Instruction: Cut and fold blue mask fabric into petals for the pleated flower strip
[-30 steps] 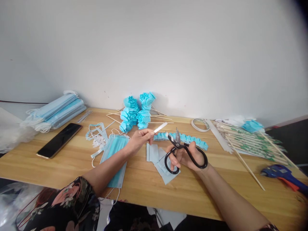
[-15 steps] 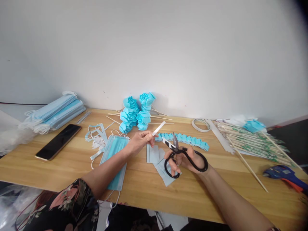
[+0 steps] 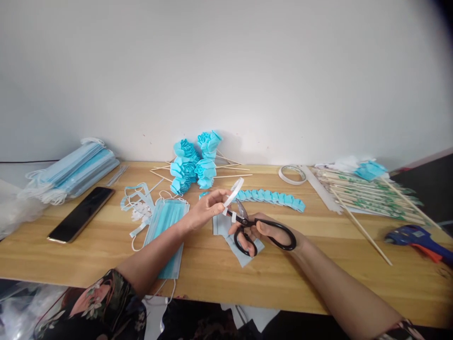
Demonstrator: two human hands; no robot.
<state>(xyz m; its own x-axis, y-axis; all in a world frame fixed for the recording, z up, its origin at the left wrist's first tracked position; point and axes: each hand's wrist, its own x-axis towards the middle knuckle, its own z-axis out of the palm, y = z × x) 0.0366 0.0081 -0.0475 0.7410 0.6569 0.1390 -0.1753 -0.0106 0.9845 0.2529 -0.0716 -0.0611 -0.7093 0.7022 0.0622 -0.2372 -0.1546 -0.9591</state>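
My left hand (image 3: 208, 210) pinches a narrow white strip (image 3: 235, 189) that curls upward from the fingers. My right hand (image 3: 260, 232) has its fingers in the black handle loops of a pair of scissors (image 3: 244, 221). The scissor blades are parted and point at the strip close to my left fingertips. A small white piece (image 3: 234, 216) sits on the lower blade. Beneath the scissors lie pale blue fabric pieces (image 3: 244, 255), partly hidden. Behind them runs a pleated blue strip (image 3: 279, 199). A blue face mask (image 3: 171, 259) lies under my left forearm.
Blue fabric flowers (image 3: 186, 165) on sticks lie at the wall. At left are stacked masks (image 3: 78, 170), a phone (image 3: 81, 214) and scraps (image 3: 141, 208). At right are a tape roll (image 3: 292, 175), wooden sticks (image 3: 368, 196) and a blue glue gun (image 3: 414, 234).
My right hand has brought the scissors left, up to the white strip. The strip now curls, and a white piece is on the lower blade. The view has shifted slightly.
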